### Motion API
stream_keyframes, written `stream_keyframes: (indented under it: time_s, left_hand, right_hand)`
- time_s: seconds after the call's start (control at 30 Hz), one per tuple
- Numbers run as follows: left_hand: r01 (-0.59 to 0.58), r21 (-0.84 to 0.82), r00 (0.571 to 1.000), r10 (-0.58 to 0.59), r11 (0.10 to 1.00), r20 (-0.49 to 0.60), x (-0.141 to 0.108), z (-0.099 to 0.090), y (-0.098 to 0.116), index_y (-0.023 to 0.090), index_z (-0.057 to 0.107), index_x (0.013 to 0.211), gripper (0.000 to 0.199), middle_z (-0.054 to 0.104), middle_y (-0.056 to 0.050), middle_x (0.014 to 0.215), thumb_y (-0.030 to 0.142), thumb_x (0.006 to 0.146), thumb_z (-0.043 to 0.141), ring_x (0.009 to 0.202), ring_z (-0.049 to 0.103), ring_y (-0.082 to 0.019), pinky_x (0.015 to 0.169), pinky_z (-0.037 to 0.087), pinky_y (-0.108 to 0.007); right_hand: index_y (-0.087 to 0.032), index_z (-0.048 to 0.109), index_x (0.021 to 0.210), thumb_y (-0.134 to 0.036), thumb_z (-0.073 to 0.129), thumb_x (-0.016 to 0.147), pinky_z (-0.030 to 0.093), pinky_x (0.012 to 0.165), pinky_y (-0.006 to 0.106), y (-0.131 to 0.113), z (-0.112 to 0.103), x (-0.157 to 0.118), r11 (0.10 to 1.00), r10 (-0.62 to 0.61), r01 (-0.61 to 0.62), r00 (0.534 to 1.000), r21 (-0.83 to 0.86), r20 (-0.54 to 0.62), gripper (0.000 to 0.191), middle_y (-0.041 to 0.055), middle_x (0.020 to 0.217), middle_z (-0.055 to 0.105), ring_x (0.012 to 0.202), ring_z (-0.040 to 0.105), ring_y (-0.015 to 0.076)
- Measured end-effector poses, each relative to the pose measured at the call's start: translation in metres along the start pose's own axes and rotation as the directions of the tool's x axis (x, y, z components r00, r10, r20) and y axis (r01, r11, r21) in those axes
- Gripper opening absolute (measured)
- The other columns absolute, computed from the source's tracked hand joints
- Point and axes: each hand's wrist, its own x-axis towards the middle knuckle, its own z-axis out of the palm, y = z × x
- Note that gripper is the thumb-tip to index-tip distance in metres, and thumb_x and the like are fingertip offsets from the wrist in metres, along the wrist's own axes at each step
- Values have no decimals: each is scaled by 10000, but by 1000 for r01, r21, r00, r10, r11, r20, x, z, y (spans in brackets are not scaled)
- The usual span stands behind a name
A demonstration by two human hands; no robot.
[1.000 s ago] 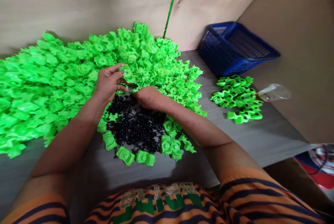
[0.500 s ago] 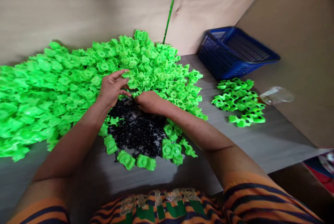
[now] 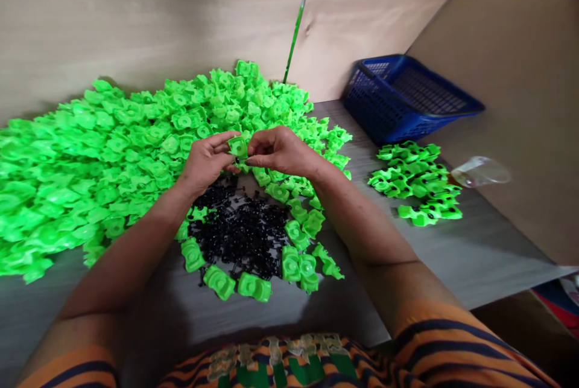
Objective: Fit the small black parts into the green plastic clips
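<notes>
Between the thumb and fingers of my left hand (image 3: 205, 165) is a green plastic toy car body (image 3: 237, 146), held up over the work area. My right hand (image 3: 284, 151) is closed in a pinch at the right side of that body. A small black wheel axle (image 3: 237, 160) shows at the body's lower edge, close to both thumbs; how far it sits in the body I cannot tell. Below my hands lies a loose heap of black wheel axles (image 3: 244, 234). A large pile of green car bodies (image 3: 113, 152) spreads behind and to the left.
At the right, a group of green car bodies with black wheels (image 3: 416, 180) lies in rows before a blue plastic basket (image 3: 380, 104). A clear plastic cup (image 3: 482, 171) lies beside them. Single green bodies (image 3: 254, 286) ring the axle heap. A wooden panel (image 3: 181, 14) stands behind.
My right hand has risen from the black heap to the car body, bringing a black axle. My left hand keeps the body, now slightly further right. The camera view has tilted a little.
</notes>
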Motion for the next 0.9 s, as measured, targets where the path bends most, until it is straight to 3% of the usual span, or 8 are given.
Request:
stream_keyframes:
  time_s: [0.17,0.33,0.47,0.67,0.9]
  left_hand:
    - [-56,115,998,53,992,26,-1,1,-2,167,806,1018,449,652,17,718,174,579,715,678,667,-164,584,647,-300]
    - [-56,117,998,51,992,45,-4,2,-4,167,813,1098,511,722,-22,835,177,594,732,768,695,-189,626,665,-314]
    - [-69,132,997,63,989,44,-5,3,-4,156,824,1111,514,732,-23,828,251,608,786,727,676,-164,631,662,-300]
    - [-147,140,989,141,979,53,-4,1,-3,146,842,1073,466,692,-19,768,382,671,846,678,644,-149,578,639,-274]
    - [-147,154,989,139,977,58,-3,-2,-1,138,837,1095,485,744,-38,840,397,685,849,651,654,-148,563,627,-279]
  right_hand:
    - [-166,617,844,-193,704,865,333,693,267,-8,4,-1,982,-21,-14,983,-189,-182,94,-53,667,530,674,468,108]
    - [-168,654,896,-219,658,906,288,709,281,-13,10,-3,931,-28,-50,978,-361,-207,52,-28,705,546,714,451,129]
    - [-163,666,929,-194,622,910,263,701,284,-16,13,-3,891,-4,-96,975,-443,-221,57,-19,711,544,703,434,132]
    - [-170,654,927,-202,606,906,259,699,281,-14,15,-3,886,-35,-76,973,-457,-229,62,-23,699,527,696,418,128]
    - [-179,594,848,-201,650,886,261,674,275,-9,16,-1,930,-44,-71,952,-360,-301,71,-55,651,481,661,392,106]
